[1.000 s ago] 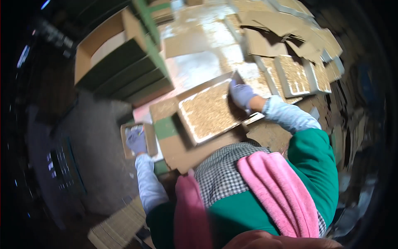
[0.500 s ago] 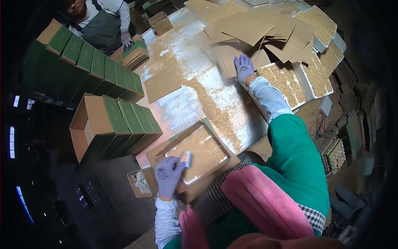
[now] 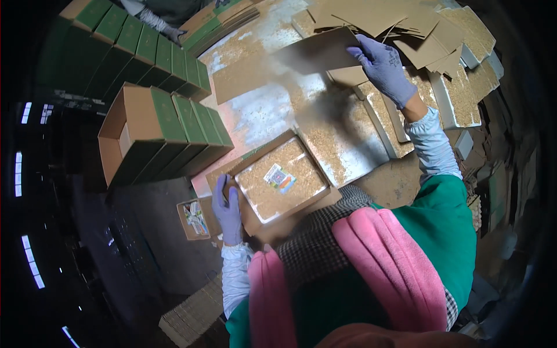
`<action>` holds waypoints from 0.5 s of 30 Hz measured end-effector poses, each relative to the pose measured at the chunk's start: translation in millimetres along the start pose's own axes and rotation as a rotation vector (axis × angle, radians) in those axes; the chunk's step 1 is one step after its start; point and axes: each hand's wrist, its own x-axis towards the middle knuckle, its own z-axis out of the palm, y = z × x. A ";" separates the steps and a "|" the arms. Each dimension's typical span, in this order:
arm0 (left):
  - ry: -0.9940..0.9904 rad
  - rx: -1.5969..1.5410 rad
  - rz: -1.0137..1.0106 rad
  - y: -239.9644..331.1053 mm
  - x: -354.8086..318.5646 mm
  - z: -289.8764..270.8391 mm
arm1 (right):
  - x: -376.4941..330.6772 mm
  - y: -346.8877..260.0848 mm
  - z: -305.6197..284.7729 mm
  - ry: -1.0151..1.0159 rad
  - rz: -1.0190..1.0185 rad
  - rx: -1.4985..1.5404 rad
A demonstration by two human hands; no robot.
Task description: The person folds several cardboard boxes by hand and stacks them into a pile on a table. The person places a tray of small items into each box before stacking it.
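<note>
My right hand (image 3: 384, 68), in a purple glove, is raised over the far right of the table. Its thumb and fingers are closed on the edge of a flat brown cardboard sheet (image 3: 316, 51). My left hand (image 3: 228, 210), gloved the same way, stands with fingers apart beside the left side of an open carton (image 3: 318, 164). Inside that carton lies a white-edged tray of tan, sawdust-like flakes (image 3: 255, 194). A small colourful printed card (image 3: 279, 178) rests flat on the flakes.
Green and brown cartons (image 3: 168, 116) stand in rows at the left. A small box of cards (image 3: 194, 219) is beside the open carton. White flake-filled trays (image 3: 455, 104) and loose cardboard sheets (image 3: 400, 20) lie at the right. A co-worker's hand (image 3: 174, 35) touches stacked cardboard at the back.
My left hand has let go of the card, now lying on the flakes, and moved to the carton's side. My right hand has lifted a cardboard sheet off the pile.
</note>
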 end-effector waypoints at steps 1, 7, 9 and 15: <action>0.037 -0.032 0.008 4.2 6.5 -5.8 | -8.6 -43.3 -7.7 -0.197 0.051 0.310; 0.118 -0.085 0.389 40.8 30.3 -33.3 | -16.5 -181.9 125.0 -1.020 -0.288 0.430; -0.161 0.184 0.579 56.3 23.7 -26.5 | -33.8 -195.3 181.9 -1.006 -0.432 0.178; -0.538 0.442 0.620 25.3 -20.3 -3.2 | -60.5 -198.5 190.2 -0.727 -0.574 0.343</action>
